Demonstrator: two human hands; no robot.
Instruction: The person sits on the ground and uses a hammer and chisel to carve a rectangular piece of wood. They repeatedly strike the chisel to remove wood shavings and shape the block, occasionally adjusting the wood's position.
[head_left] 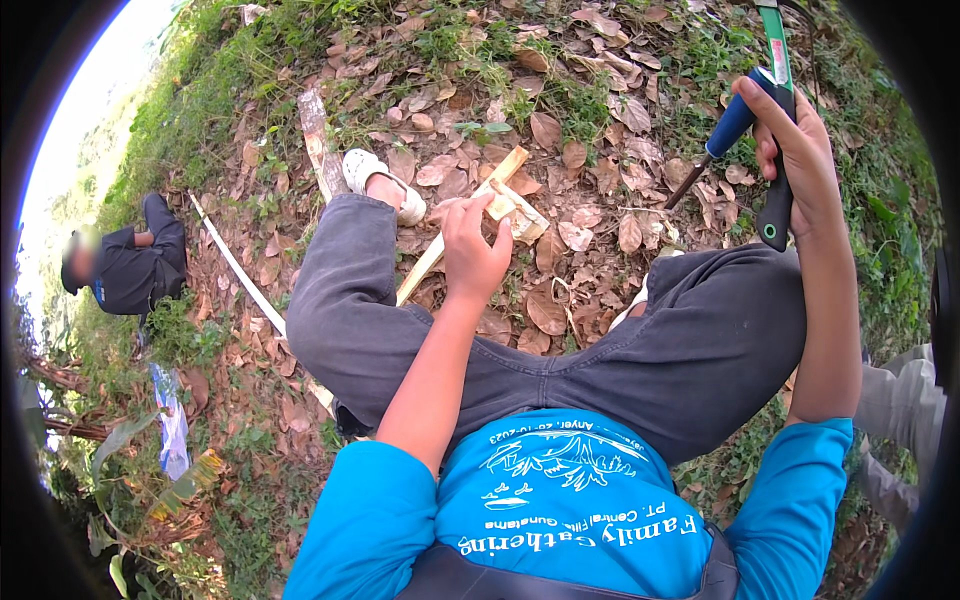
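I see leaf-strewn ground (560, 90) under my seated legs. A long bamboo slat (235, 265) lies to my left. My left hand (472, 252) has its fingers curled around a small crossed wooden frame (505, 195) between my knees. My right hand (795, 150), raised, grips a green-handled saw (776, 120) and a blue-handled tool (722, 135), fingers wrapped tight.

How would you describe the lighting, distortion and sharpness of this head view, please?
Head view: soft, even daylight with no hard shadows on the leaf litter; the upper left corner is blown out to white; strong fisheye bending with a black rim around the picture; the left hand on the wooden piece and the right hand holding the tools look sharp, with the edges softer.
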